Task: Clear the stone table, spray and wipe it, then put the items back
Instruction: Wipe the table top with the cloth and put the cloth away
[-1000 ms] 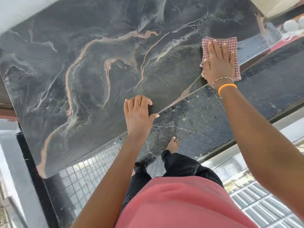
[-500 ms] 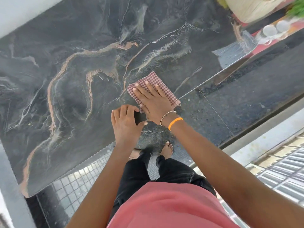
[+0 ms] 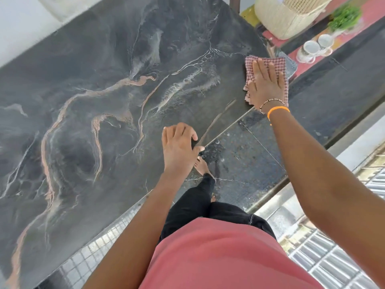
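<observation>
Your right hand (image 3: 266, 84) lies flat on the checked cloth (image 3: 265, 63), fingers straight and together, pressing it onto the counter (image 3: 104, 101) near its far right corner, just inside the front edge. Your left hand (image 3: 179, 149) rests at the front edge with its fingers bent over the stone and the thumb at the rim, grasping nothing else. Beyond the corner, two mugs (image 3: 312, 50) stand side by side, near a pale woven basket (image 3: 287, 15) and a green plant (image 3: 344, 17). One mug carries a dark band; any writing on it is too blurred to read.
</observation>
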A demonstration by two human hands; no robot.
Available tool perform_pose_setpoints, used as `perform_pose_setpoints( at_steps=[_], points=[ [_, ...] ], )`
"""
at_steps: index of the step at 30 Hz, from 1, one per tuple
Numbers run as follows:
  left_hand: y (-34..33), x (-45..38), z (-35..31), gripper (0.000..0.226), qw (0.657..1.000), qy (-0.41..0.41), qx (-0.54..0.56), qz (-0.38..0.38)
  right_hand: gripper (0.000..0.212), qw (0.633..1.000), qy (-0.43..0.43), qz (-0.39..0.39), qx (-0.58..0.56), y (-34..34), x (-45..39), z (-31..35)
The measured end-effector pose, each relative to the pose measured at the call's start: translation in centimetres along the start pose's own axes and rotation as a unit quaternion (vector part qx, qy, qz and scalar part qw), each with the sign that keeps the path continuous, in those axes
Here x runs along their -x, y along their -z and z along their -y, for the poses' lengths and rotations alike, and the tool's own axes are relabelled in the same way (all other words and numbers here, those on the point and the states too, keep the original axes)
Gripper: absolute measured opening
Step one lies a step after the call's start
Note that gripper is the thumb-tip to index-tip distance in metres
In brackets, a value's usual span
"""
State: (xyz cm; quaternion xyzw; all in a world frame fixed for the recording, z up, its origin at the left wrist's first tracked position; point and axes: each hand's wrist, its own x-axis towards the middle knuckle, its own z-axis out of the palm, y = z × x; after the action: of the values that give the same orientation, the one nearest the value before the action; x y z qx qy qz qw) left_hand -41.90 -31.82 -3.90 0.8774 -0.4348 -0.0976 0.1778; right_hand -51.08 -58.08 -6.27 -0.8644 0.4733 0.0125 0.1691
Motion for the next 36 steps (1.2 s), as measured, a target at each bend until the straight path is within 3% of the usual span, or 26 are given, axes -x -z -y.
perform_pose_setpoints(
  at_steps=[5, 12, 17, 21, 26, 31, 36],
  points=[
    [-0.3, -1.8, -1.2, 0.035, 1.000, -0.013, 0.019, 0.018, 0.061, 0.998, -0.048, -0.030, -0.038, -1.6, 3.8, 1.5],
    [-1.2, -2.7, -2.1, 0.038, 0.998, -0.049, 0.002, 0.028, 0.056, 0.977, 0.201, 0.052, 0.054, -4.1, 6.8, 6.3],
    [-2.0, -3.5, -2.5, 0.041, 0.999, -0.034, 0.015, 0.028, 0.055, 0.962, 0.251, 0.049, 0.096, -3.8, 2.6, 7.9],
    [-2.6, -5.4, -3.8, 0.044, 0.998, -0.054, 0.014, 0.029, 0.054, 0.975, 0.200, 0.043, 0.089, -2.1, -2.8, 7.3],
    [-3.5, -8.5, -6.0, 0.050, 0.992, -0.112, 0.033, 0.056, 0.054, 0.994, 0.078, 0.011, 0.076, 0.4, -7.6, 1.7],
    [-4.2, -11.8, -7.9, 0.081, 0.979, -0.168, -0.010, 0.118, 0.057, 0.999, -0.029, -0.019, 0.032, 1.7, -7.1, -2.9],
    [-4.5, -13.7, -8.6, 0.112, 0.967, -0.164, -0.075, 0.179, 0.059, 0.999, -0.052, -0.008, 0.006, 0.8, -1.7, -3.1]
  ],
)
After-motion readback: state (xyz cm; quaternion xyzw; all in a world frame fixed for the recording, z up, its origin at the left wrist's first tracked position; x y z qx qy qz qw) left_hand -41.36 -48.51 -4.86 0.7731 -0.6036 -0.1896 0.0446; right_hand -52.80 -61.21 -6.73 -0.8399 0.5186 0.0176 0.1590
